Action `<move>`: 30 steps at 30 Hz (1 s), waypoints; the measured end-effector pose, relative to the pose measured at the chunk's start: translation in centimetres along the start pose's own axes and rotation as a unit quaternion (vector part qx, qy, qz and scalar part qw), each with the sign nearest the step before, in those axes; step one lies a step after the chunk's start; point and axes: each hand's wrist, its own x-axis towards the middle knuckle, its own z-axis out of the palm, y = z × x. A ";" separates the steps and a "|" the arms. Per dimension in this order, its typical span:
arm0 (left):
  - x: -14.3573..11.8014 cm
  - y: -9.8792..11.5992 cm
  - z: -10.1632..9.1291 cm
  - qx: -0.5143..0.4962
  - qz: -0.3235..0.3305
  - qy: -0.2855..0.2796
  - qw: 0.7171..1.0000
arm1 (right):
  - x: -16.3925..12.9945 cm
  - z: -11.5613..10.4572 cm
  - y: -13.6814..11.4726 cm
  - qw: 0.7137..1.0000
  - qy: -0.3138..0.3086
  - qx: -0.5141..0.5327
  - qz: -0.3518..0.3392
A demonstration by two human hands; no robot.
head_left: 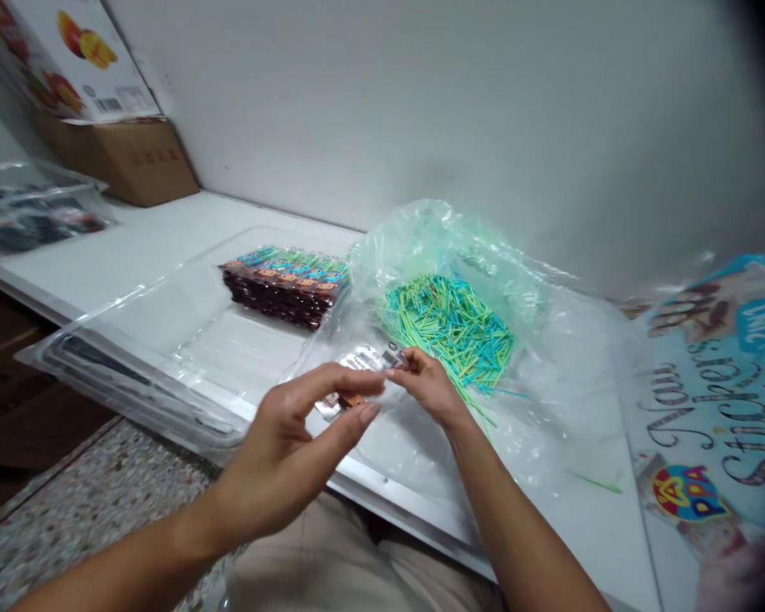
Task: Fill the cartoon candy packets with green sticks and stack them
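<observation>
My right hand (pixel 424 387) is closed, its fingertips pinching one corner of a small clear printed packet (pixel 360 359) with dark print and a brown patch. Just in front of that packet is my left hand (pixel 315 425), thumb and index finger apart, with nothing visible between their tips. It partly covers the packet. Beyond my right hand, a greenish clear plastic bag (pixel 433 225) lies open, with many short green and blue sticks (pixel 450 331) spilling out. Left of the bag, a neat stack of printed packets (pixel 286 285) with dark brown sides sits in a clear plastic tray (pixel 191 340).
A brown cardboard box (pixel 131 161) with a fruit-printed carton (pixel 82 59) on it stands at the back left. Another clear container (pixel 35 208) holds dark packets. A printed sticker bag (pixel 720 399) lies at the right. The table's front edge runs below my hands.
</observation>
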 end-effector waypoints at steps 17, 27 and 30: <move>7.0 -11.3 7.5 -0.102 -0.131 0.038 0.985 | -8.8 -9.0 5.6 0.951 0.089 -0.275 0.110; 8.1 -12.0 7.4 0.424 0.071 0.013 0.903 | -4.4 -7.8 3.9 0.858 -0.048 -0.480 0.173; 8.2 -11.5 7.2 0.411 0.087 0.047 0.906 | -4.9 -8.0 3.8 0.856 -0.087 -0.480 0.169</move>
